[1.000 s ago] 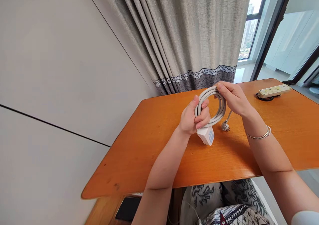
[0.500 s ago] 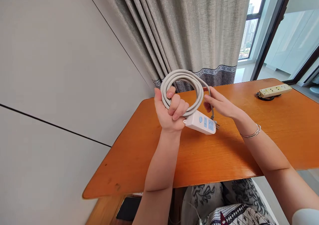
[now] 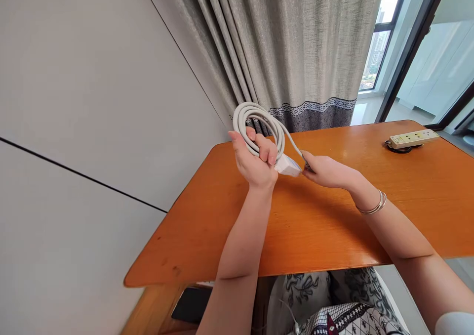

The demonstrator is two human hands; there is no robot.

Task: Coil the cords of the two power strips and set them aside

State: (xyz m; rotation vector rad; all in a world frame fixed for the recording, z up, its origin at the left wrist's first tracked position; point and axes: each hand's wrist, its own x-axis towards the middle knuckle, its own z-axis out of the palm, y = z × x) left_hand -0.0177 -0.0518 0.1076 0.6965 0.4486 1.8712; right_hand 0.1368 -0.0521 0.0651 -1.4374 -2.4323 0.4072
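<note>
My left hand [image 3: 257, 164] is closed around a coil of pale grey power cord [image 3: 277, 127], held up above the orange-brown table [image 3: 314, 236]. Several loops stand upright over its fingers. Just right of that hand, a white power strip [image 3: 289, 166] hangs at an angle below the coil, its socket face turned mostly out of sight. My right hand [image 3: 328, 171], with bracelets at the wrist, pinches the free end of the cord to the right of the strip. Its fingers hide the plug. A straight length of cord runs between the coil and this hand.
A second, yellowish power strip [image 3: 414, 139] with a black cord lies at the table's far right. Behind the table hangs a grey curtain [image 3: 307, 43]; a white panelled wall [image 3: 81, 103] is at the left. A dark phone-like object [image 3: 190, 305] lies below the table edge.
My right hand has closed on the cord's end and moved slightly lower. The coil has turned and narrowed in view, and the white strip has rotated so its sockets no longer show.
</note>
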